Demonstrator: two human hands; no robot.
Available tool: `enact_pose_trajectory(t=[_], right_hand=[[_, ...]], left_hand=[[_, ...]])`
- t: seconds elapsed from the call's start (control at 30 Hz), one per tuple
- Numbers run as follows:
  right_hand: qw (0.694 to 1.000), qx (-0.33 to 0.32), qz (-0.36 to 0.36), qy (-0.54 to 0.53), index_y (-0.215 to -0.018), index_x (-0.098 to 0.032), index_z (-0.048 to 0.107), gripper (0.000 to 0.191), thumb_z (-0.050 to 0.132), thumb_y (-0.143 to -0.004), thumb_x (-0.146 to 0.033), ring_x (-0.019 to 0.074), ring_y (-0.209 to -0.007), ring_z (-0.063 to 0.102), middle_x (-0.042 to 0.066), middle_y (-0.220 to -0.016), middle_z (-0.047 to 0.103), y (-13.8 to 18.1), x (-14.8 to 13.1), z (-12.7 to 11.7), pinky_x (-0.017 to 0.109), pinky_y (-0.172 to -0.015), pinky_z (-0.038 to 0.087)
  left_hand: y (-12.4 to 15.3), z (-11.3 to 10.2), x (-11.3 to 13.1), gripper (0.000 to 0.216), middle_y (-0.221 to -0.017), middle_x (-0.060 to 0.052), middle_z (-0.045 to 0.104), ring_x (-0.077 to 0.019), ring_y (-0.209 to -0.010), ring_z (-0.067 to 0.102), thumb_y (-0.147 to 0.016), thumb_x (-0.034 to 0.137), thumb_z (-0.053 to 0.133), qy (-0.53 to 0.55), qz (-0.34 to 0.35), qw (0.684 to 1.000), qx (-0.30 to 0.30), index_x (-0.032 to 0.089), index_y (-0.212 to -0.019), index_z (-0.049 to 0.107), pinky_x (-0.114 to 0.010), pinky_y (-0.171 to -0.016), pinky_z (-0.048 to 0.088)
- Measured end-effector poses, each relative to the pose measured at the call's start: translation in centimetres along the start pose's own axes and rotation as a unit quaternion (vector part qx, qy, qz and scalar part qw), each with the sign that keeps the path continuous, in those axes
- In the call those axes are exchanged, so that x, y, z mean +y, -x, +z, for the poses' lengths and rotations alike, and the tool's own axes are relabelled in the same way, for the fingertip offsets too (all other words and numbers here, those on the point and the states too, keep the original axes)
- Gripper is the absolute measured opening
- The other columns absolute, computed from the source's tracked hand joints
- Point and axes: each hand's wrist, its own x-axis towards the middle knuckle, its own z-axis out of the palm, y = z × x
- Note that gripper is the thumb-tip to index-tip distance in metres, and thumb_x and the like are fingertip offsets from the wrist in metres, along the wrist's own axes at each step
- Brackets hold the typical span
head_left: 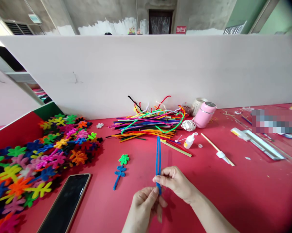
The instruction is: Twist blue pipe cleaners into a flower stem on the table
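Note:
A blue pipe cleaner, folded into a long narrow loop, stands upright over the red table. My right hand pinches its lower part from the right. My left hand pinches the bottom end from below, fingers closed on it. To the left lie a finished blue pipe-cleaner flower with a stem and a green flower.
A pile of coloured pipe cleaners lies ahead, and a heap of pipe-cleaner flowers covers the left side. A phone lies near left. A glue bottle, pink cup, wooden sticks and a white partition stand beyond.

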Motion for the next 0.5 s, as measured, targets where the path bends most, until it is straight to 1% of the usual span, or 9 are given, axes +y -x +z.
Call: enact_pose_trajectory(t=[0.13,0.27,0.37,0.43,0.5], right_hand=[[1.0,-0.001,-0.002,-0.003,-0.058,-0.014,0.059,0.024,0.06,-0.071,-0.035,0.009,-0.048,0.045,-0.003,-0.051,0.051,0.0,0.1,0.0,0.021,-0.047,0.033],[1.0,-0.004,-0.004,0.002,-0.057,-0.013,0.057,0.026,0.06,-0.071,-0.035,0.0088,-0.048,0.042,-0.003,-0.051,0.049,-0.1,0.0,0.0,0.021,-0.047,0.031],[1.0,-0.004,-0.007,0.017,-0.054,-0.013,0.054,0.03,0.059,-0.07,-0.038,0.0077,-0.048,0.036,-0.004,-0.049,0.043,-0.2,0.1,0.1,0.021,-0.046,0.027],[1.0,-0.002,-0.011,0.025,-0.053,-0.013,0.052,0.032,0.059,-0.07,-0.039,0.0072,-0.048,0.032,-0.005,-0.048,0.038,-0.2,0.2,0.2,0.021,-0.046,0.025],[0.999,0.012,-0.02,0.033,-0.052,-0.013,0.052,0.032,0.059,-0.07,-0.038,0.0072,-0.048,0.029,-0.006,-0.049,0.034,-0.2,0.2,0.4,0.021,-0.045,0.023]], left_hand=[[-0.2,-0.1,0.0,0.025,-0.051,-0.005,0.064,-0.0065,-0.031,0.045,-0.066,0.033,0.063,0.018,-0.004,1.0,0.001,0.009,-0.06,0.059,-0.017,-0.033,0.03],[-0.5,-0.3,-0.2,0.03,-0.048,-0.005,0.063,-0.0069,-0.029,0.045,-0.06,0.038,0.068,0.025,-0.015,1.0,0.002,0.009,-0.063,0.06,-0.017,-0.031,0.029],[-0.9,-0.5,-0.7,0.033,-0.043,-0.003,0.061,-0.006,-0.026,0.042,-0.056,0.041,0.069,0.018,-0.014,1.0,-0.001,0.011,-0.058,0.057,-0.017,-0.03,0.026],[-1.0,-0.6,-1.0,0.034,-0.04,-0.001,0.058,-0.0046,-0.026,0.041,-0.057,0.042,0.068,0.009,0.002,1.0,0.005,0.011,-0.055,0.056,-0.015,-0.03,0.023],[-1.0,-0.6,-1.3,0.035,-0.039,0.0,0.057,-0.0039,-0.027,0.04,-0.055,0.044,0.068,0.008,0.005,1.0,0.018,0.012,-0.057,0.057,-0.015,-0.031,0.021]])
